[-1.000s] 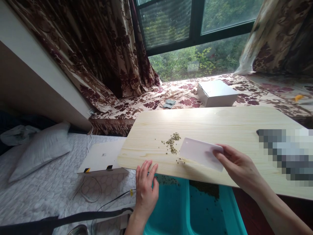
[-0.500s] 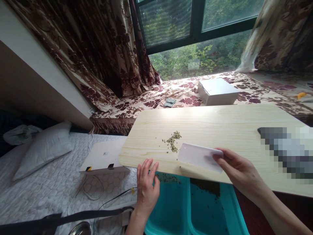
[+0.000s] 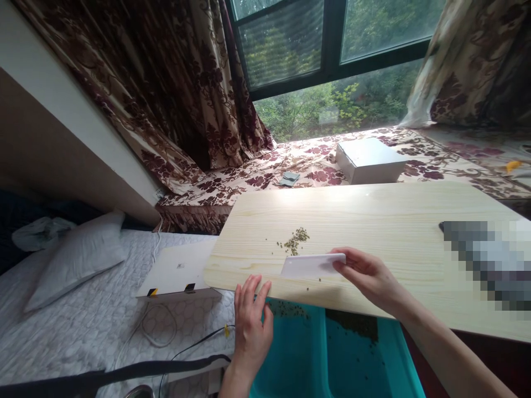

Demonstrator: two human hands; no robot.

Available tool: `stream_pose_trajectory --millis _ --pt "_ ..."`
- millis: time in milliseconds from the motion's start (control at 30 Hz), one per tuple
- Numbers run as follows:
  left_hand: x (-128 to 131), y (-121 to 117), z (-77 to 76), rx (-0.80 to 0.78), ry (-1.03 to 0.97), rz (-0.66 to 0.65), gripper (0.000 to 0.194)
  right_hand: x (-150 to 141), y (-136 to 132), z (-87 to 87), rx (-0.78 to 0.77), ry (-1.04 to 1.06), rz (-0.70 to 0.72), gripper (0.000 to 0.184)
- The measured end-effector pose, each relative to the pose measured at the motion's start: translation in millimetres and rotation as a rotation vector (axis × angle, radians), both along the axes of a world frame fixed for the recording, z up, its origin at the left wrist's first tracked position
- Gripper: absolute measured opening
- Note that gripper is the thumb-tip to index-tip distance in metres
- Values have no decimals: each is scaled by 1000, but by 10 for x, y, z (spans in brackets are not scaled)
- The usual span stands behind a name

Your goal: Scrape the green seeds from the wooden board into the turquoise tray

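Note:
My right hand [image 3: 369, 276] pinches one end of a thin white plastic scraper [image 3: 309, 265], which stands tilted on the pale wooden tabletop [image 3: 385, 221]. Just beyond its far edge lies a scatter of small greenish-brown seeds [image 3: 297, 239], with a few strays nearer the table's front edge. My left hand [image 3: 254, 315] rests its fingertips on that front edge, fingers stretched out and holding nothing. Beneath the edge is a turquoise two-compartment tub [image 3: 324, 359]. Seeds are sprinkled in its left compartment, and a denser dark heap [image 3: 357, 325] lies in the right one.
A blurred-out dark object [image 3: 485, 260] lies on the table's right side. Behind the table, a white box [image 3: 373, 155] and a folded grey cloth [image 3: 289, 178] sit on the flowered window seat. A white carton [image 3: 178, 271], cables and a pillow [image 3: 78, 260] are on the bed.
My right hand has moved left with the scraper, now close in front of the main seed scatter and more upright. Fewer stray seeds lie near the front edge. My left hand has stayed at the edge.

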State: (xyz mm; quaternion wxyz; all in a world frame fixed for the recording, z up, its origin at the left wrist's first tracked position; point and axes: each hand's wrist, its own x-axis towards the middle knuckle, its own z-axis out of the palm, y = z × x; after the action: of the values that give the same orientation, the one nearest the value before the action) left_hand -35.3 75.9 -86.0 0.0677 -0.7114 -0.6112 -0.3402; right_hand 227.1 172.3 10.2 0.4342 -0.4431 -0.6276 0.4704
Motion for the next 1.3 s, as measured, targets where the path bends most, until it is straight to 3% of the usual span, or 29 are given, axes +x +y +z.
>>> stream_pose_trajectory --millis 400,633,833,1167,1300 --pt "-19 19 -88 43 70 18 46 -387 223 60 -131 32 242 18" --pt "-48 17 -107 32 4 -2 66 -581 290 55 -204 46 419 19" --pt "-41 -10 -56 11 -54 -3 70 -721 359 -4 -229 26 535 23" --pt "-202 42 -201 45 136 -56 60 -579 340 2 -258 -17 593 23" --pt "-175 41 -169 33 143 -51 58 -465 288 40 -270 -40 577 21"
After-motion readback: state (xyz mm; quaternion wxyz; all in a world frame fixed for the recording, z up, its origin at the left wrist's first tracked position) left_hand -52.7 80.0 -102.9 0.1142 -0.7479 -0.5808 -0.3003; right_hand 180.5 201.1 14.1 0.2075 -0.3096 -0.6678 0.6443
